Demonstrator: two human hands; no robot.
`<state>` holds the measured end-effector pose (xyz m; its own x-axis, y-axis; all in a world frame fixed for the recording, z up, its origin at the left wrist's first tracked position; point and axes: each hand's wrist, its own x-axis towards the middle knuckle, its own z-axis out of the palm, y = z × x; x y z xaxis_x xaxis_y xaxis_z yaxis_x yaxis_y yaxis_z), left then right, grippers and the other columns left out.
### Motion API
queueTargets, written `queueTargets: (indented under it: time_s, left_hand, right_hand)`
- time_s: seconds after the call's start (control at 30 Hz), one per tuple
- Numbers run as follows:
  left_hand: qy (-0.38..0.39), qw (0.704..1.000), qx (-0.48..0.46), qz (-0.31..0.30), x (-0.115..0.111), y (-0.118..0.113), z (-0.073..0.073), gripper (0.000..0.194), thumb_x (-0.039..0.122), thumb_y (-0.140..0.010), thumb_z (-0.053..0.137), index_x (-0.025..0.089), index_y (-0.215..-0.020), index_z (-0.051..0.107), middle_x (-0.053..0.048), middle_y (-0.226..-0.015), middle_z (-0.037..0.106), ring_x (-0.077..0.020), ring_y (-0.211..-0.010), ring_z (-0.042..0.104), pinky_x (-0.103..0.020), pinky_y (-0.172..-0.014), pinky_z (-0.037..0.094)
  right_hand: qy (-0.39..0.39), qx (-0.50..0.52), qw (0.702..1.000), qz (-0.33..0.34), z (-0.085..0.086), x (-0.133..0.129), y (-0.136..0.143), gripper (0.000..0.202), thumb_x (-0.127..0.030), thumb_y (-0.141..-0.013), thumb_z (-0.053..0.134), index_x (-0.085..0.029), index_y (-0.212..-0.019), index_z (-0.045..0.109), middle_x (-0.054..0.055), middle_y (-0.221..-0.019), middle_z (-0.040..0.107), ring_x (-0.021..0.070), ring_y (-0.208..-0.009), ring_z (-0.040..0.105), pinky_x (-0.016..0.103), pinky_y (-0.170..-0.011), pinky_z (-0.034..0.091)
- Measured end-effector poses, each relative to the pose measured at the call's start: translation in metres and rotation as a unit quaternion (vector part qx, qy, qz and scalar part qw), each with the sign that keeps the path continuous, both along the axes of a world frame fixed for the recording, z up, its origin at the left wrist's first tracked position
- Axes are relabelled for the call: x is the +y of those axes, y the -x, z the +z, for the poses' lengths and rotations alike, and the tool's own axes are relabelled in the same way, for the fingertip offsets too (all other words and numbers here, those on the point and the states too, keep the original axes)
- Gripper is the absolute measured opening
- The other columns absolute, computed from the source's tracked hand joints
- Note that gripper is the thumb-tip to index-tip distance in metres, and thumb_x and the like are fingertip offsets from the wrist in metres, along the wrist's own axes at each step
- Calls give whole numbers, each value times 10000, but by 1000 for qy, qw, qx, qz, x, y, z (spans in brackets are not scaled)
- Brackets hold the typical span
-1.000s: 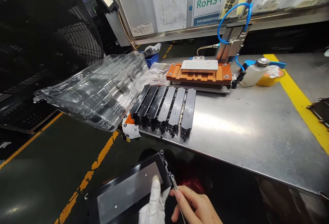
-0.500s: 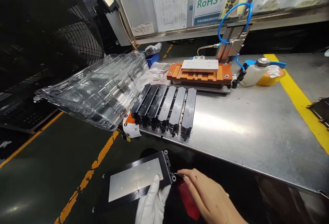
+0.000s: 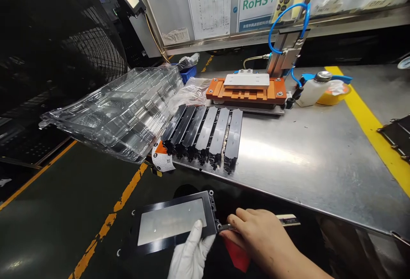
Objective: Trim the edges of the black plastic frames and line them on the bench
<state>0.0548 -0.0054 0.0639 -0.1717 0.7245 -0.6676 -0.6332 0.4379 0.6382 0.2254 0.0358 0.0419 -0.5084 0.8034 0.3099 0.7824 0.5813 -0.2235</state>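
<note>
Low in the middle, my left hand [image 3: 190,253], in a white glove, grips a flat black plastic frame [image 3: 166,245] by its right end, thumb on top. The frame has a silvery-grey rectangular panel in its face and small round lugs at its corners. At the frame's lower right corner, bare and closed, is my right hand [image 3: 259,236]. It holds a slim knife, whose cream and dark handle [image 3: 290,220] sticks out behind the hand. The blade end meets the corner lug, or lies very close to it. Something red [image 3: 236,255] shows below my right hand.
Several black plastic parts [image 3: 208,132] lie in a row on the metal bench [image 3: 304,159]. Clear plastic trays [image 3: 118,112] are stacked left of them. Behind stands an orange fixture [image 3: 246,91] with a blue air hose. A white bottle [image 3: 312,90] and yellow tape roll [image 3: 335,95] stand right.
My right hand has turned, so the knife handle now shows behind it. The frame has tilted and shifted slightly right in my left hand. The whole view has moved a little.
</note>
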Motion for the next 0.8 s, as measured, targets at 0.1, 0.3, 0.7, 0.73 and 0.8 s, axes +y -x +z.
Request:
queueTargets:
  time_s: [0.1,0.3,0.7,0.73,0.8]
  left_hand:
    - [37,999,-35,12,7,-2,8,129,63,-838,638,62,-898,753,-154,-1002,770,-300,-1057,684,-364,-975,551]
    - [47,998,-37,-26,13,2,12,212,33,-901,539,20,-902,750,-168,-1004,766,-275,-1035,699,-323,-940,575]
    - [43,984,-111,-132,20,19,12,188,133,-909,590,36,-931,750,-156,-950,760,-208,-856,741,-221,-718,603]
    - [47,982,-117,-138,21,20,11,181,141,-906,599,41,-929,749,-148,-939,760,-192,-799,742,-224,-708,603]
    - [53,979,-126,-154,20,23,9,181,162,-903,613,39,-914,746,-140,-914,760,-164,-700,732,-220,-678,600]
  right_hand:
    - [-1,-5,1000,3,-1,-1,-1,292,-414,-758,796,-234,-664,587,-53,-555,622,147,-449,605,317,-455,299]
    - [-2,-8,1000,14,-2,0,-3,329,-498,-756,778,-234,-696,592,-50,-565,625,154,-466,604,320,-469,300]
    - [-49,33,995,79,-5,2,-7,546,-561,-987,355,-219,-611,553,-35,-512,582,125,-439,516,324,-471,276]
    - [-51,34,994,85,-5,2,-8,551,-556,-990,352,-217,-601,544,-37,-509,578,121,-436,512,322,-471,276]
    - [-47,39,994,92,-4,2,-8,562,-563,-992,329,-218,-601,539,-40,-506,574,120,-433,512,322,-469,280]
